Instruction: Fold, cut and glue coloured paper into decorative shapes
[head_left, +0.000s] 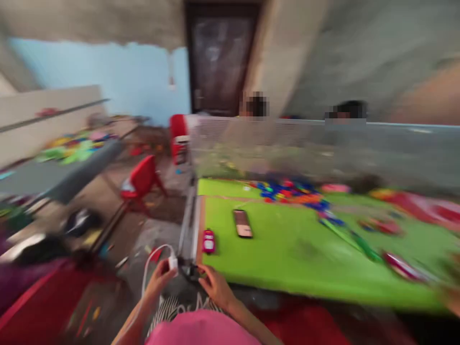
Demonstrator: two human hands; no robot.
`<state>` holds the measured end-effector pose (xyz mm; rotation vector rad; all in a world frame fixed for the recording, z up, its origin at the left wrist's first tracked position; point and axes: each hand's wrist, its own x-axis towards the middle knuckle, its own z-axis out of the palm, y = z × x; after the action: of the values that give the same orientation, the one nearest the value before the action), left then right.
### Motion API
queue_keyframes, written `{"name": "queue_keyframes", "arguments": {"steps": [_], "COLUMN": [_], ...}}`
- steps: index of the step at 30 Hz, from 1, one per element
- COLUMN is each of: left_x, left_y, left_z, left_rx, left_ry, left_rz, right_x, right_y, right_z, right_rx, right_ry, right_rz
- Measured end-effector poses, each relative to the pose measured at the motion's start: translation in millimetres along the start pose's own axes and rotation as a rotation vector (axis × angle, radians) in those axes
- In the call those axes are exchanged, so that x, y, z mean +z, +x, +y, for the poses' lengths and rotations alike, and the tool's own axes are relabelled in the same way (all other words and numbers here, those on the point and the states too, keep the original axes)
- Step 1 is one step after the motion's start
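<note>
My left hand is closed on a white charger, and a white cable loops up from it and back along my forearm. My right hand is at the near left corner of the green table, its thumb and fingers at a small dark object on a black cord. Blur hides what kind of object that is. On the table, beyond my right hand, lie a pink packet-like item and a phone with its screen lit.
Blue, red and orange plastic pieces lie along a mesh screen; two people are behind it. A pink pouch-like item lies at the right, near another person's blurred hand. Red chairs and another table are leftward.
</note>
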<state>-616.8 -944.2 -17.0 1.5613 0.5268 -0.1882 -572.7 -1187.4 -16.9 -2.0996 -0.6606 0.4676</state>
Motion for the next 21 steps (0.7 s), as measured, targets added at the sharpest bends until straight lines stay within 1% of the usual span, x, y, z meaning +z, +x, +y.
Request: {"name": "queue_keyframes", "arguments": {"steps": [2,5,7,10,12,14,16,17,19,21], "left_x": [-32.8,-70.9,-94.3,-134.6,-167.1,-202.5,-237.7,-254.1,-282.7,-304.7], "left_y": [-12,-16,-15,-10,-5,2,10,15,27,42], "left_z": [-31,-66,-84,-100,-105,-105,-102,-99,-93,-85], "left_rx": [-0.015,-0.035,-0.038,-0.009,0.016,0.034,0.042,0.043,0.039,0.029], "left_ry": [-0.126,-0.259,-0.317,-0.372,-0.398,-0.42,-0.433,-0.436,-0.435,-0.43], "left_rz": [0.119,0.242,0.294,0.364,0.398,0.421,0.437,0.441,0.442,0.432], "right_x": [14,42,65,105,134,161,180,186,192,192], "right_y": [31,73,101,148,181,211,235,244,260,274], "right_z": [-5,-23,-40,-76,-103,-130,-151,-158,-167,-170], "right_rx": [-0.065,-0.122,-0.147,-0.186,-0.215,-0.245,-0.261,-0.259,-0.238,-0.209], "right_ry": [0.013,0.008,-0.01,-0.052,-0.077,-0.091,-0.096,-0.098,-0.104,-0.119], "right_rz": [-0.144,-0.289,-0.347,-0.415,-0.465,-0.522,-0.563,-0.572,-0.568,-0.556]}}
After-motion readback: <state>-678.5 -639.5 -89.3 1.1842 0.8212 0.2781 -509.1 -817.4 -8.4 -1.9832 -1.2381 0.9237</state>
